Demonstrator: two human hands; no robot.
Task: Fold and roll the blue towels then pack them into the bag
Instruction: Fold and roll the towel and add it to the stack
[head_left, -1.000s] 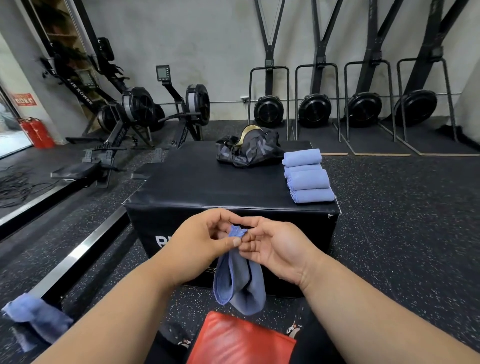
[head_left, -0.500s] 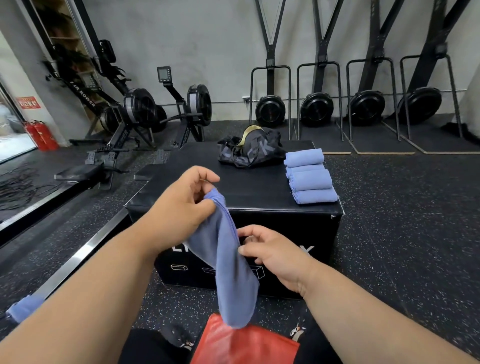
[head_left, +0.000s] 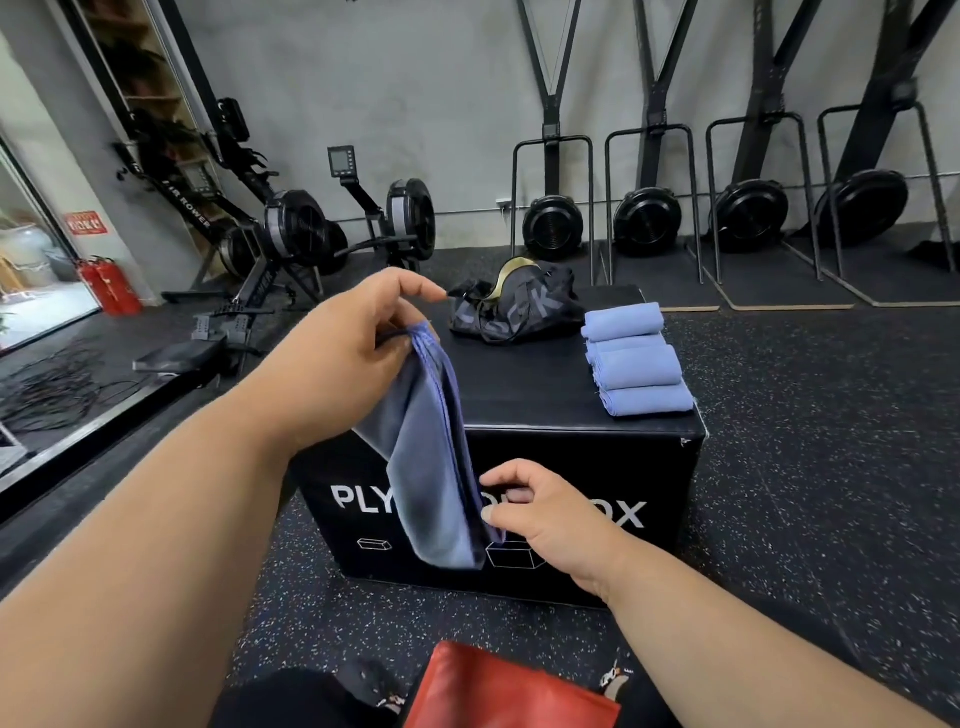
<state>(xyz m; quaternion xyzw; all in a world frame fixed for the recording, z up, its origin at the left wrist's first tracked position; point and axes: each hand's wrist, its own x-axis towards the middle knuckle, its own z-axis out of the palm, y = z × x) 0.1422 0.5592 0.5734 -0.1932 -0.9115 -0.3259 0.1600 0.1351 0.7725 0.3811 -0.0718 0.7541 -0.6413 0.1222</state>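
Left to right: left hand (head_left: 343, 358) is pinched shut on the top edge of a towel (head_left: 431, 467), held up in front of the plyo box (head_left: 587, 499), and the right hand (head_left: 545, 514) has thumb + fingers closed on its lower edge, so the towel hangs w/ its long axis basically vertical, top tipped a bit left, bottom end pointing at the floor. Progress-wise I'd say past halfway: the bag (head_left: 514, 306) sits on the box w/ four rolls (head_left: 634, 364) stacked just right of it, none visibly packed yet. This one still needs fold + roll, then everything goes in the bag imo.
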